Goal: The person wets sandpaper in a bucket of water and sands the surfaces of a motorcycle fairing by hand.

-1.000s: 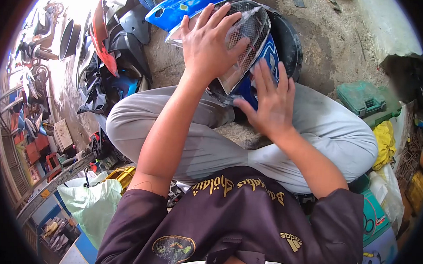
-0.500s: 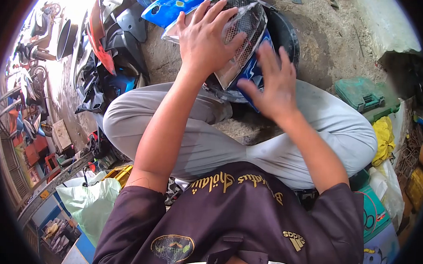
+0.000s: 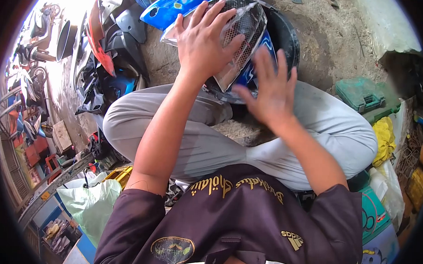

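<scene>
A blue motorcycle body panel (image 3: 181,9) with a pale edge and a wire-mesh section (image 3: 231,32) lies over a black round tub (image 3: 293,39) in front of my crossed legs. Flat on the panel's mesh side rests my left hand (image 3: 203,48), its fingers spread. My right hand (image 3: 273,92) hovers near the panel's lower right side, blurred by motion, with fingers apart and nothing visible in it. Whether its fingertips touch the panel I cannot tell. Both hands hide parts of the panel.
Loose motorcycle fairings, one with an orange-red piece (image 3: 99,46), lie at the left. A green plastic case (image 3: 359,94) and a yellow cloth (image 3: 383,138) are on the right. Beside my left arm stands a pale plastic bag (image 3: 90,200). Concrete floor (image 3: 324,47) surrounds the tub.
My right hand has shifted slightly down and left, away from the panel's side, uncovering more of its blue-and-white surface. My left hand stays on the panel, almost unmoved.
</scene>
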`<state>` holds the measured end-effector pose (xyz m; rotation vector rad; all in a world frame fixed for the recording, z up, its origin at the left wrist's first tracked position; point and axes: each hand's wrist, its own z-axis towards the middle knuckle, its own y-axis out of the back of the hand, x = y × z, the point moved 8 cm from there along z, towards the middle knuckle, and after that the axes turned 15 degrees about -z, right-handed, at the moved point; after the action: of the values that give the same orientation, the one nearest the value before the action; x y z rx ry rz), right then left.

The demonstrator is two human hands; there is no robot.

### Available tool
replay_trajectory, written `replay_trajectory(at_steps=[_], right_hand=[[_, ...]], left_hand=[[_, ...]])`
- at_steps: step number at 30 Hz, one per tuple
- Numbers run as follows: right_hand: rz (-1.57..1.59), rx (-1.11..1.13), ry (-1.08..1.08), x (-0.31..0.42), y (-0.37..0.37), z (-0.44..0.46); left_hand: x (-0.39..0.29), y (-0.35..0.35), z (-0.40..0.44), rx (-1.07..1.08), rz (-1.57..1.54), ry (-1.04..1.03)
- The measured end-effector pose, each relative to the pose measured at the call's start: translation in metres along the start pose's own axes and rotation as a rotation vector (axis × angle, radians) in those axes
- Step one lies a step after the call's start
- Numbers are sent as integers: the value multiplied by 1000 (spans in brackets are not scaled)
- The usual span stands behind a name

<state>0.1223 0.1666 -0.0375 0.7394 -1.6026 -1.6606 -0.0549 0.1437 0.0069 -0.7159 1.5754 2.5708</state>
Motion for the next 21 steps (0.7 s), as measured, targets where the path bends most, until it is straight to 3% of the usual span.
replay_trajectory(at_steps=[2,6,10,14,18,21], right_hand=[[54,-77,-33,-21,-13,24],[211,-39,52,9,-6,-20],[45,-48,37,15,-11,-11],[134,-39,-11,-3,-15,7],[24,46,108,25,-1,-26],[-8,-31,-27,-3,-6,14]], left_hand=[[-1,-1,0,-3,7,-10],[0,2,-2,1,-12,17],[0,4,-2,14,-20,32],[-3,4,0,20,-29,41],[-1,6,-3,23,-26,49],[0,5,-1,19,-34,39]])
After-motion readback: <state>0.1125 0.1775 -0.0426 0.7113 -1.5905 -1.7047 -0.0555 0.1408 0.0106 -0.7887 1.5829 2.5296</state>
